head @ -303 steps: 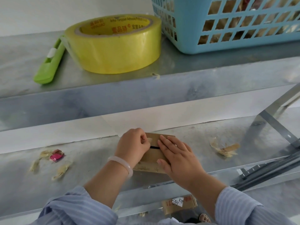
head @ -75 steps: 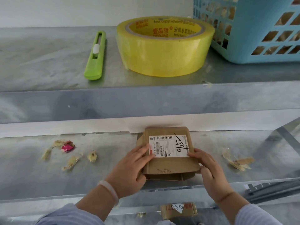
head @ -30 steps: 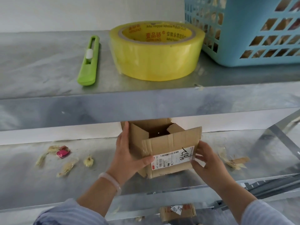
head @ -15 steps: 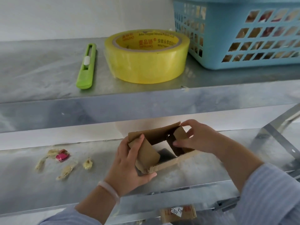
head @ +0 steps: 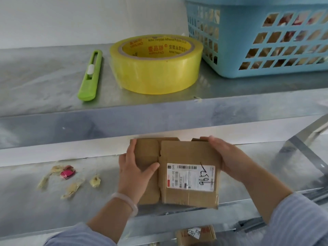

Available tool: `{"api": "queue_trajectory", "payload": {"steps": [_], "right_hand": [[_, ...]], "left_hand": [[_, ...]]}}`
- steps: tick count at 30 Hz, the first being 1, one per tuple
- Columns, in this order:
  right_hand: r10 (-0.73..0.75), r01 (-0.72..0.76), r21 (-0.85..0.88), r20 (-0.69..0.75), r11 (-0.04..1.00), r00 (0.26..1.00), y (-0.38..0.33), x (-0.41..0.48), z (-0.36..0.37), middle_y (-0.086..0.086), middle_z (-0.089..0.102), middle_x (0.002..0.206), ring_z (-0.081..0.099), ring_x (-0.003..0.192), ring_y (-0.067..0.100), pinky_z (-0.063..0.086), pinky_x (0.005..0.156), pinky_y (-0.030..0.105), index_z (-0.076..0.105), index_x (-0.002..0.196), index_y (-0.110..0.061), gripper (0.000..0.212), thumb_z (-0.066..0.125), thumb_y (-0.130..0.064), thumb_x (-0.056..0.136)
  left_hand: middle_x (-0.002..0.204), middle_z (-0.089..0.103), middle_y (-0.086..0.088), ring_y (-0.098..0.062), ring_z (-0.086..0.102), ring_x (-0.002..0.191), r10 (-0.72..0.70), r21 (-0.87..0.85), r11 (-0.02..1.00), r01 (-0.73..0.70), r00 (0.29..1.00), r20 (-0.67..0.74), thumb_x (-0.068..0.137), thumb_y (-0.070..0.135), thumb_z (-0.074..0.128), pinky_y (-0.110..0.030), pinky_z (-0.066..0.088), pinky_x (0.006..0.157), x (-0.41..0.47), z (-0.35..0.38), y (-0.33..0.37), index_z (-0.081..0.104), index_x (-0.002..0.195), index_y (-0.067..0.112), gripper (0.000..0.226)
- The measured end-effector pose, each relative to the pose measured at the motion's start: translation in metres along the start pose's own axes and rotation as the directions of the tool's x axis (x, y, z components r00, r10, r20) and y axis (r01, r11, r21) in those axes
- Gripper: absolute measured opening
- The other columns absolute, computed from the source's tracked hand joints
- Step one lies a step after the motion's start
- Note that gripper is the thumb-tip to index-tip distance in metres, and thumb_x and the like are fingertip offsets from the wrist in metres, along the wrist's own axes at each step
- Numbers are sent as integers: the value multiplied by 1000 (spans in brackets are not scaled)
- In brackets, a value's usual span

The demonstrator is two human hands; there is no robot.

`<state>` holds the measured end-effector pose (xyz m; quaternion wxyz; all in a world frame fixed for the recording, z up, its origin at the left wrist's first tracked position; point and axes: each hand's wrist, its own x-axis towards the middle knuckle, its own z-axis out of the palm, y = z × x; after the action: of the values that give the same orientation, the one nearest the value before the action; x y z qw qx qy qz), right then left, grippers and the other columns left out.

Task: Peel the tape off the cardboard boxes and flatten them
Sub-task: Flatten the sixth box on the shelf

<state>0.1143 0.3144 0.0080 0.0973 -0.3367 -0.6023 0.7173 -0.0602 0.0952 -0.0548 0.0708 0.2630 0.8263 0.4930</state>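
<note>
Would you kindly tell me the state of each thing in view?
cardboard box: flattened, label up, on the lower shelf
left hand: flat, pressing the box's left panel
right hand: gripping the box's far right corner
tape roll: lying flat on the upper shelf
utility knife: lying beside the roll
basket: upright, holding items
tape scraps: loose, lower shelf

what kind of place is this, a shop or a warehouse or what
Probably a parcel packing or sorting station rather than a home. It has bare metal shelves, a big tape roll and a cutter on the upper one, and a flattened box bearing a shipping label.
</note>
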Motion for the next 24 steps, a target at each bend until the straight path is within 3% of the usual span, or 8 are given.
{"api": "queue_trajectory", "payload": {"steps": [4, 6, 8, 12, 14, 16, 19, 24], "right_hand": [[36, -91, -218, -242, 972, 969, 52, 9, 9, 5, 67, 106, 72, 86, 21, 60, 74, 41, 32, 145, -31, 89, 85, -24, 73], [43, -159, -390, -291, 907, 956, 77, 14, 10, -4, 63, 103, 67, 87, 14, 58, 68, 33, 22, 148, -34, 92, 79, -18, 79], [11, -164, -569, -262, 806, 965, 95, 17, 11, -9, 59, 110, 62, 93, 11, 56, 71, 32, 19, 148, -37, 86, 74, -23, 83], [-112, -149, -840, -240, 522, 964, 113, 20, 17, -4, 40, 139, 46, 118, 16, 45, 103, 39, 23, 149, -37, 68, 59, -39, 91], [-207, -95, -950, -161, 297, 965, 119, 22, 21, -6, 23, 152, 28, 136, 18, 28, 114, 39, 23, 149, -37, 61, 49, -44, 93], [-228, -6, -983, -49, 185, 972, 122, 25, 25, -9, 1, 161, 4, 148, 18, 6, 119, 37, 18, 150, -38, 61, 40, -41, 94], [-198, 157, -986, 145, 49, 970, 123, 36, 32, -4, -19, 162, -21, 147, 16, -16, 115, 35, -1, 155, -33, 67, 21, -50, 94], [-180, 227, -974, 228, -30, 957, 134, 50, 37, -5, -32, 154, -38, 138, 14, -22, 116, 39, -20, 151, -31, 90, 2, -82, 80]], "left_hand": [[114, 31, 5, -16, 45, 100, -185, 120, 976, 184, 983, 4, 82, 37, 74, -30, 39, 95, 6, 15, -13, 13, 147, 50, 90], [122, 31, -2, -19, 45, 99, -293, 170, 944, 282, 955, 39, 85, 33, 71, -31, 38, 98, 6, 21, -18, 12, 150, 43, 88], [139, 22, -6, -25, 43, 119, -314, 266, 924, 275, 942, 118, 89, 29, 66, -33, 32, 108, 2, 27, -25, 15, 151, 40, 81], [160, -18, -3, -29, -7, 148, -112, 653, 750, -105, 953, 282, 99, 32, 43, -40, 6, 119, -12, 38, -38, 15, 151, 42, 60], [162, -14, 2, -22, -13, 148, 9, 643, 697, -318, 900, 436, 101, 25, 32, -39, -7, 118, -14, 44, -41, 12, 152, 41, 57], [163, 1, 6, -17, -4, 149, 60, 628, 634, -451, 839, 542, 101, 37, 21, -41, -8, 119, -14, 51, -44, 10, 152, 41, 52], [161, 8, 5, -19, 4, 148, 48, 684, 529, -503, 822, 567, 87, 68, 0, -46, -7, 119, -10, 55, -47, 0, 152, 38, 72], [162, -3, 1, -20, -7, 149, 7, 705, 513, -490, 823, 567, 68, 90, -6, -47, -17, 116, 3, 58, -57, -11, 151, 41, 97]]}}
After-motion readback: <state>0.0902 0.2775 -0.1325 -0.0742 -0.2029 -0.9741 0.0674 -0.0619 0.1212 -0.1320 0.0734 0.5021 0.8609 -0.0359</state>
